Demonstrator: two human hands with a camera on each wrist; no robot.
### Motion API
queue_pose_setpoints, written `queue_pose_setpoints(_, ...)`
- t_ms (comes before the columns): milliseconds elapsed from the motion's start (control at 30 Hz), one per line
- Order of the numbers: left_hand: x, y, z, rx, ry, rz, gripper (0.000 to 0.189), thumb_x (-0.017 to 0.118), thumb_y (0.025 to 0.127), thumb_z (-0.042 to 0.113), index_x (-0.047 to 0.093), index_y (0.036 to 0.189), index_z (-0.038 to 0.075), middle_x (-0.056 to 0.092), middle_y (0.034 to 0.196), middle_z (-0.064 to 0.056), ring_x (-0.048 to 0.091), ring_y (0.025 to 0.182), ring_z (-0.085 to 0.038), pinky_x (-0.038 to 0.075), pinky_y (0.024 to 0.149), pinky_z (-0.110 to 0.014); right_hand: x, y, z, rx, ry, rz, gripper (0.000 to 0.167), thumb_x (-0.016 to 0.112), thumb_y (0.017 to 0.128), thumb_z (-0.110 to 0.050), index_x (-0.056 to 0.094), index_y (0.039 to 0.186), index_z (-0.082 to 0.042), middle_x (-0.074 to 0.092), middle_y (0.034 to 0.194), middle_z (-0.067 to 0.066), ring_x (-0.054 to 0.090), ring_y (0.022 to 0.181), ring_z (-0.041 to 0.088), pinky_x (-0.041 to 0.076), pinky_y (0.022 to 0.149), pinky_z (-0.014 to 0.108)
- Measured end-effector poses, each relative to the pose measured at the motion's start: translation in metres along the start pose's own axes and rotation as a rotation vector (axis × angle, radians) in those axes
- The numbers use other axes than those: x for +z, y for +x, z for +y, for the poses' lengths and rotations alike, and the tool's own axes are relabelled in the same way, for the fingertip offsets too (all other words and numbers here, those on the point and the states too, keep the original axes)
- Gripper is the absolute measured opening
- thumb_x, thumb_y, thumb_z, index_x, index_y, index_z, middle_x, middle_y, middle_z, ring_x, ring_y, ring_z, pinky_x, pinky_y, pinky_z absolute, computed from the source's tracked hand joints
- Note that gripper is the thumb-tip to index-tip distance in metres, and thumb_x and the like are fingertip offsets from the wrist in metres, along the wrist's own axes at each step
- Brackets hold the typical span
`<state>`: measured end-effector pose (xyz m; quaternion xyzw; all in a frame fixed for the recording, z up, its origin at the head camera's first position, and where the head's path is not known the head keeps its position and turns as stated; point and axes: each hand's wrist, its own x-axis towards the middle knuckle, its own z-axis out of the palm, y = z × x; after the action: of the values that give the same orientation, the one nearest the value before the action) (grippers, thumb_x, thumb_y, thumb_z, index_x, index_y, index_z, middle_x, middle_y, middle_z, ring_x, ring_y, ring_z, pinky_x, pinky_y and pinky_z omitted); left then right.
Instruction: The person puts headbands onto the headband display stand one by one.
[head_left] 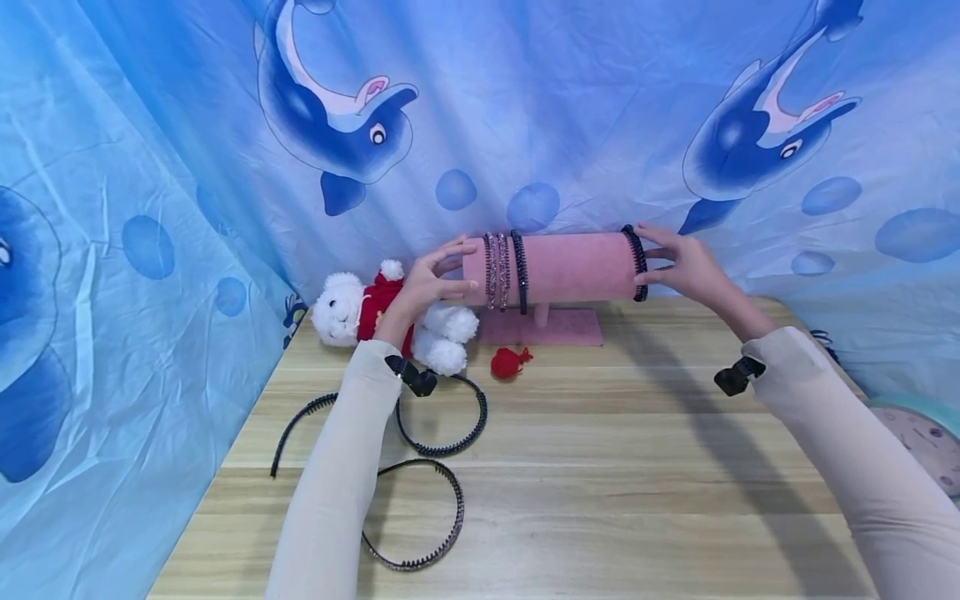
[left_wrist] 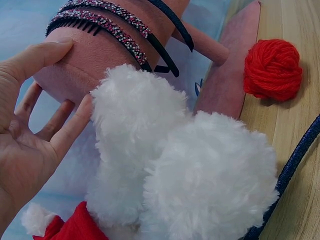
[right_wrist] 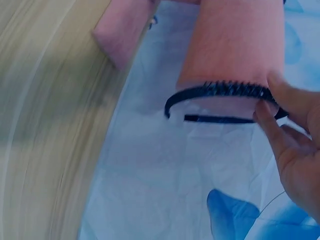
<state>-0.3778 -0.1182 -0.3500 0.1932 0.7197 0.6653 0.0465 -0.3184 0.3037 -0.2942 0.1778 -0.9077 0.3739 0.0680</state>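
Note:
A pink headband stand (head_left: 576, 267) with a thick horizontal roll stands at the back of the table. My left hand (head_left: 429, 279) holds the left end of the roll, its thumb on the covered surface and its fingers spread round the end. Beside it, two glittery headbands (left_wrist: 107, 25) and a dark headband (head_left: 520, 271) sit round the roll. At the other end, my right hand (head_left: 686, 265) pinches a black toothed headband (right_wrist: 232, 90) between thumb and fingers. This headband encircles the right end of the roll, its open tips showing in the right wrist view.
A white plush toy (head_left: 446, 333) in red lies under my left wrist. Close to the stand's base is a red yarn ball (head_left: 506, 363). Dark headbands (head_left: 480, 417) lie on the table's left side. A round teal-rimmed object (head_left: 918, 442) stands at the right edge.

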Motion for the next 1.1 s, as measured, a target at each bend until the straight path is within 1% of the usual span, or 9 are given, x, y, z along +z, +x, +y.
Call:
queue_pose_setpoints(100, 0.000, 0.000, 0.000, 0.000, 0.001, -0.007, 0.063, 0.078, 0.085, -0.003, 0.060, 0.142, 0.017, 0.035, 0.163, 0.019, 0.042, 0.146, -0.024, 0.061, 0.098, -0.039, 0.001, -0.003, 0.007, -0.041, 0.010, -0.058, 0.092, 0.076, 0.081, 0.015, 0.031, 0.159, -0.006, 0.019, 0.170, 0.014, 0.049, 0.136, 0.048, 0.062, 0.088, 0.023)
queue_pose_setpoints(200, 0.001, 0.000, -0.001, -0.001, 0.002, -0.011, 0.064, 0.078, 0.084, -0.003, 0.060, 0.142, 0.017, 0.035, 0.163, 0.019, 0.043, 0.146, -0.025, 0.061, 0.099, -0.039, 0.003, -0.005, 0.012, -0.092, -0.091, -0.088, 0.100, 0.076, 0.077, 0.020, 0.028, 0.160, -0.006, 0.016, 0.171, 0.015, 0.047, 0.137, 0.050, 0.060, 0.094, 0.046)
queue_pose_setpoints(333, 0.001, 0.001, -0.001, -0.002, 0.002, -0.011, 0.064, 0.078, 0.084, -0.004, 0.060, 0.142, 0.017, 0.036, 0.163, 0.019, 0.043, 0.146, -0.025, 0.060, 0.099, -0.041, 0.004, -0.002, 0.015, -0.168, -0.218, -0.084, 0.100, 0.077, 0.074, 0.021, 0.028, 0.159, -0.001, 0.017, 0.169, 0.022, 0.039, 0.142, 0.050, 0.056, 0.097, 0.057)
queue_pose_setpoints(467, 0.000, 0.002, -0.001, -0.002, 0.000, -0.012, 0.065, 0.079, 0.083, -0.003, 0.061, 0.141, 0.019, 0.036, 0.162, 0.020, 0.043, 0.145, -0.024, 0.060, 0.100, -0.041, 0.001, 0.002, 0.013, -0.178, -0.204, -0.094, 0.098, 0.078, 0.074, 0.021, 0.030, 0.157, 0.003, 0.018, 0.167, 0.025, 0.033, 0.146, 0.050, 0.053, 0.101, 0.060)
queue_pose_setpoints(600, -0.001, 0.002, 0.000, 0.002, 0.000, -0.012, 0.065, 0.079, 0.083, -0.003, 0.061, 0.141, 0.019, 0.036, 0.162, 0.020, 0.043, 0.146, -0.024, 0.060, 0.100, -0.042, -0.004, 0.006, 0.008, -0.117, -0.172, -0.130, 0.096, 0.077, 0.078, 0.017, 0.029, 0.159, -0.001, 0.020, 0.168, 0.022, 0.046, 0.137, 0.051, 0.056, 0.100, 0.057)
queue_pose_setpoints(800, -0.001, 0.002, 0.002, 0.001, -0.009, -0.007, 0.064, 0.079, 0.083, -0.003, 0.061, 0.141, 0.018, 0.037, 0.162, 0.020, 0.043, 0.146, -0.024, 0.060, 0.100, -0.041, -0.011, 0.013, 0.004, -0.009, -0.135, -0.165, 0.096, 0.076, 0.084, 0.009, 0.024, 0.162, -0.011, 0.041, 0.157, 0.027, 0.070, 0.104, 0.044, 0.063, 0.075, 0.023)
queue_pose_setpoints(900, -0.002, 0.002, 0.001, 0.001, -0.010, -0.009, 0.064, 0.079, 0.084, -0.003, 0.060, 0.142, 0.016, 0.037, 0.163, 0.019, 0.043, 0.146, -0.024, 0.060, 0.101, -0.042, -0.012, 0.016, 0.003, 0.016, -0.129, -0.183, 0.096, 0.077, 0.085, 0.005, 0.023, 0.162, -0.012, 0.032, 0.164, 0.022, 0.066, 0.116, 0.043, 0.057, 0.073, 0.014)
queue_pose_setpoints(1000, -0.002, 0.002, 0.000, 0.001, -0.003, -0.010, 0.064, 0.079, 0.084, -0.003, 0.059, 0.143, 0.015, 0.036, 0.163, 0.018, 0.042, 0.146, -0.025, 0.059, 0.102, -0.043, -0.012, 0.018, 0.003, 0.035, -0.102, -0.205, 0.096, 0.078, 0.086, 0.003, 0.022, 0.163, -0.012, 0.023, 0.168, 0.019, 0.052, 0.134, 0.047, 0.063, 0.090, 0.027)
queue_pose_setpoints(1100, -0.002, 0.001, 0.000, 0.004, 0.006, -0.007, 0.065, 0.079, 0.083, -0.002, 0.060, 0.142, 0.016, 0.036, 0.163, 0.018, 0.043, 0.145, -0.025, 0.058, 0.102, -0.043, -0.010, 0.020, 0.003, 0.045, -0.068, -0.224, 0.099, 0.077, 0.085, 0.005, 0.019, 0.163, -0.011, 0.017, 0.169, 0.020, 0.038, 0.144, 0.049, 0.054, 0.105, 0.049)
